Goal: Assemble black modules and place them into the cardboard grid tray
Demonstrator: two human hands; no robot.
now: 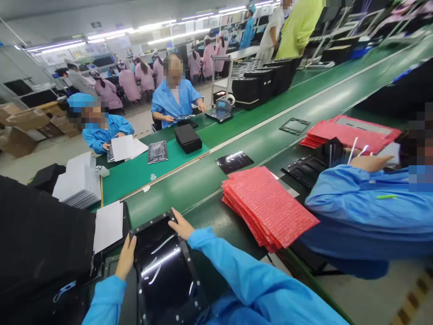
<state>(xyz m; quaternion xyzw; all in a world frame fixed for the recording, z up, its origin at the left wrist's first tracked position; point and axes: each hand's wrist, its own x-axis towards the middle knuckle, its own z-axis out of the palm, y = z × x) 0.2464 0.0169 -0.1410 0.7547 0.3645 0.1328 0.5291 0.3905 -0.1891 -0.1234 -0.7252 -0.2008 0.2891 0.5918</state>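
Recording a glossy black panel (160, 266) set in a dark frame with round studs along its edges. It lies at the bottom of the view, between both hands, over a dark surface; whether it is lifted or resting cannot be told. Ceiling lights streak across its face.

Left grip (126, 258): narrow, closed on the panel's left edge. Right grip (181, 225): fingers spread, closed on the top corner of the frame. Both blue sleeves run toward the lower edge of the view.

Left of the panel, a black padded item (40, 234) crowds the view, with a white sheet (108, 225) lying on it just beside the frame. To the right, near the panel, a stack of red bubble bags (267, 205) sits on a green conveyor belt (176, 194). Farther along lies a second black panel (234, 161). At right, a co-worker's blue sleeve (365, 203) and hand (370, 162) reach over black frames (302, 170). Beyond the belt, a green worktop (145, 178) carries a black box (188, 138).
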